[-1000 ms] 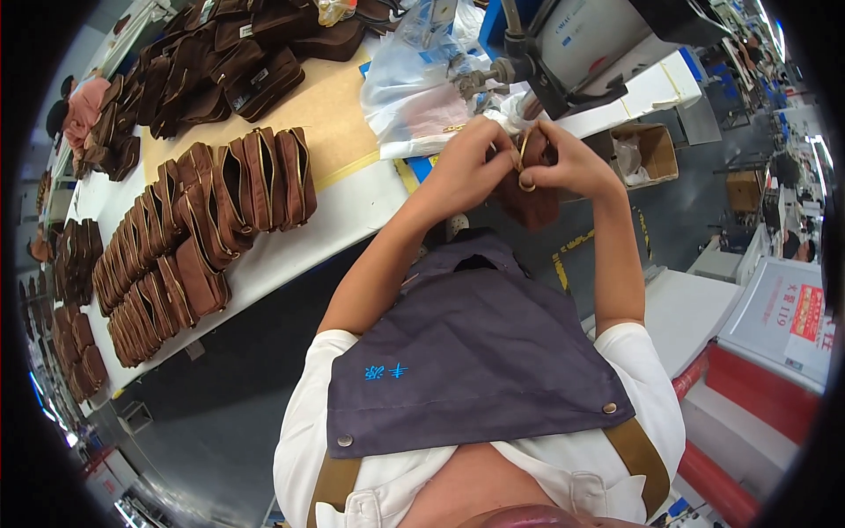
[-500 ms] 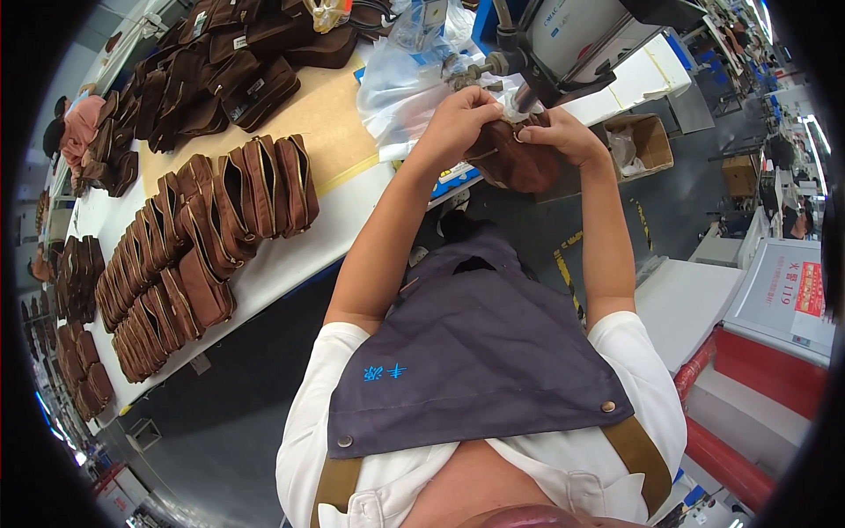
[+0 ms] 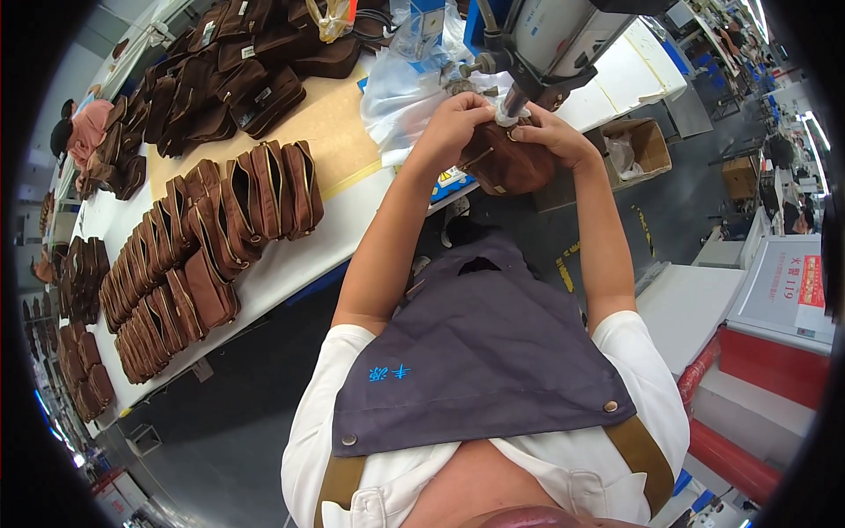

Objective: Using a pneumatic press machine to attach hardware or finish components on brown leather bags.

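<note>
A brown zippered pouch (image 3: 518,169) hangs in both my hands beneath the head of a press-like machine (image 3: 510,110). My left hand (image 3: 453,130) grips its upper left edge, the fingertips partly tucked behind the machine's lower end. My right hand (image 3: 556,139) pinches the upper right edge, thumb lying on the brown material by a small metal piece. A gold zipper shows on the pouch's left side. The exact spot where the machine's tip meets the pouch is hidden by my fingers.
Rows of brown zippered pouches (image 3: 198,233) stand on the white table (image 3: 352,216) to the left. Darker brown bags (image 3: 255,88) are heaped behind them. Clear plastic (image 3: 387,101) lies beside the machine. A cardboard box (image 3: 647,150) sits to the right, and a white panel (image 3: 687,304) is nearer.
The pouch has turned slightly, showing more of its zipper side. The machine's grey body appears shifted left in the picture, and my right hand has moved slightly left.
</note>
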Demonstrator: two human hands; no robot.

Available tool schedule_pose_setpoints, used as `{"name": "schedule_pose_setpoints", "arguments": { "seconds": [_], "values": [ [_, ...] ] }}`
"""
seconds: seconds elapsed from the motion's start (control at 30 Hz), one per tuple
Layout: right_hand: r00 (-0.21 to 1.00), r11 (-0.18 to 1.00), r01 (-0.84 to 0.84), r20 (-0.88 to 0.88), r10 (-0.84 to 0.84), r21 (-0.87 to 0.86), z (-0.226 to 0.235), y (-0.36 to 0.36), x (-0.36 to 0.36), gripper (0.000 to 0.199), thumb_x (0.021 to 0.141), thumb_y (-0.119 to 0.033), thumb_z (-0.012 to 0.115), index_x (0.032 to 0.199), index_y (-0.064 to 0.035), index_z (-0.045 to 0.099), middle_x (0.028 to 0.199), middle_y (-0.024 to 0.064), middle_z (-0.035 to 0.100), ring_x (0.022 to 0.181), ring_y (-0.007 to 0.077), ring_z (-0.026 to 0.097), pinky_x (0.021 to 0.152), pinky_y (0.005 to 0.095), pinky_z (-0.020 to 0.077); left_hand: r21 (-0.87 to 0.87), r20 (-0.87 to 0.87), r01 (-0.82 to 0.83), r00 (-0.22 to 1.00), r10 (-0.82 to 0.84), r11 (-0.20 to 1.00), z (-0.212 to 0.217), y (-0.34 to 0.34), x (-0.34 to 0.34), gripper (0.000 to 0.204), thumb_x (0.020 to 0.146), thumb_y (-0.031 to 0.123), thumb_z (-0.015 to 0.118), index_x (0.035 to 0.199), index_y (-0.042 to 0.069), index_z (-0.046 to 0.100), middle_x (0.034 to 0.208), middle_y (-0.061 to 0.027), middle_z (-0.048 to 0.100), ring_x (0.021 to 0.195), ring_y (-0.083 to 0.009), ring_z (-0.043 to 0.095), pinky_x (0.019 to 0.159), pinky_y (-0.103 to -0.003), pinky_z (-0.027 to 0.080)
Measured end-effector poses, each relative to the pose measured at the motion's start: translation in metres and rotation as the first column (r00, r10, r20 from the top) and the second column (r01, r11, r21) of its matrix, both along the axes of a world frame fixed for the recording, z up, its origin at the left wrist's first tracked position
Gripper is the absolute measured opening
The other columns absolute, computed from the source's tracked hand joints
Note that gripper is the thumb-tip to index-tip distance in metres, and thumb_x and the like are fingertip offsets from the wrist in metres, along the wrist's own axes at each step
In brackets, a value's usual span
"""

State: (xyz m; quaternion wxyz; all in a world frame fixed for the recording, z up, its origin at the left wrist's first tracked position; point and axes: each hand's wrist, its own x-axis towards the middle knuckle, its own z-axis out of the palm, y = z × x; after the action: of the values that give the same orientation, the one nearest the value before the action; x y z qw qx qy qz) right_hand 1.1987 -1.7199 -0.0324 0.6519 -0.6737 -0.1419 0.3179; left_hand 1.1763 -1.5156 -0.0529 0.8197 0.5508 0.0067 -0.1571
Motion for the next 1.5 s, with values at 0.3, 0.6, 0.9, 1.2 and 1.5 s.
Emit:
{"name": "schedule_pose_setpoints", "arguments": {
  "seconds": [0.3, 0.6, 0.9, 1.2, 1.5],
  "values": [
    [0.728, 0.776, 0.319, 0.665, 0.167, -0.545, 0.016, 0.03, -0.028, 0.057, 0.074, -0.036, 0.074, 0.114, 0.0007, 0.054, 0.099, 0.0174, 0.063, 0.092, 0.0312, 0.063, 0.081, 0.0363, 0.0493, 0.024, 0.035, -0.085, 0.996, 0.084, 0.996, -0.001, -0.001, -0.01, 0.013, 0.09, 0.014, 0.062, 0.092, 0.001, 0.059, 0.087, -0.0059, 0.062, 0.08, -0.0149, 0.061, 0.07, -0.027, 0.048],
    [0.728, 0.679, 0.493, 0.685, 0.02, -0.544, 0.061, -0.065, -0.047, 0.043, 0.068, -0.024, 0.071, 0.105, -0.0041, 0.063, 0.089, 0.0181, 0.067, 0.083, 0.0313, 0.066, 0.077, 0.0383, 0.0511, 0.694, 0.715, -0.72, 0.688, 0.121, -0.01, -0.048, 0.102, -0.083, 0.019, 0.079, 0.009, 0.067, 0.097, 0.004, 0.062, 0.101, -0.0151, 0.059, 0.1, -0.033, 0.054, 0.087, -0.043, 0.043],
    [0.425, 0.12, 0.904, 0.889, -0.172, -0.409, 0.016, -0.173, 0.056, 0.047, 0.069, -0.033, 0.07, 0.107, -0.0052, 0.065, 0.097, 0.0186, 0.068, 0.095, 0.0364, 0.062, 0.087, 0.0428, 0.0489, 0.728, 0.547, -0.434, 0.835, 0.068, -0.53, -0.082, 0.165, -0.133, 0.038, 0.074, 0.012, 0.069, 0.111, 0.011, 0.06, 0.108, -0.0098, 0.054, 0.103, -0.0299, 0.052, 0.083, -0.042, 0.044],
    [0.366, 0.335, 0.905, 0.882, -0.297, -0.263, -0.123, -0.138, 0.151, 0.064, 0.071, -0.026, 0.069, 0.127, -0.001, 0.048, 0.113, 0.0259, 0.058, 0.105, 0.0416, 0.056, 0.095, 0.0463, 0.0439, 0.654, 0.434, -0.195, 0.888, 0.15, -0.731, -0.073, 0.152, -0.124, 0.026, 0.075, 0.012, 0.068, 0.099, 0.009, 0.06, 0.1, -0.0078, 0.05, 0.096, -0.0261, 0.051, 0.075, -0.038, 0.041],
    [0.229, 0.412, 0.899, 0.962, -0.151, -0.15, -0.124, -0.126, 0.133, 0.048, 0.076, -0.021, 0.067, 0.119, -0.0028, 0.057, 0.108, 0.0197, 0.061, 0.102, 0.0364, 0.057, 0.09, 0.0445, 0.0455, 0.779, 0.543, -0.358, 0.795, 0.27, -0.515, -0.053, 0.167, -0.134, 0.013, 0.078, 0.016, 0.066, 0.082, 0.004, 0.063, 0.09, -0.0091, 0.055, 0.09, -0.0305, 0.054, 0.076, -0.044, 0.045]
  ]
}}
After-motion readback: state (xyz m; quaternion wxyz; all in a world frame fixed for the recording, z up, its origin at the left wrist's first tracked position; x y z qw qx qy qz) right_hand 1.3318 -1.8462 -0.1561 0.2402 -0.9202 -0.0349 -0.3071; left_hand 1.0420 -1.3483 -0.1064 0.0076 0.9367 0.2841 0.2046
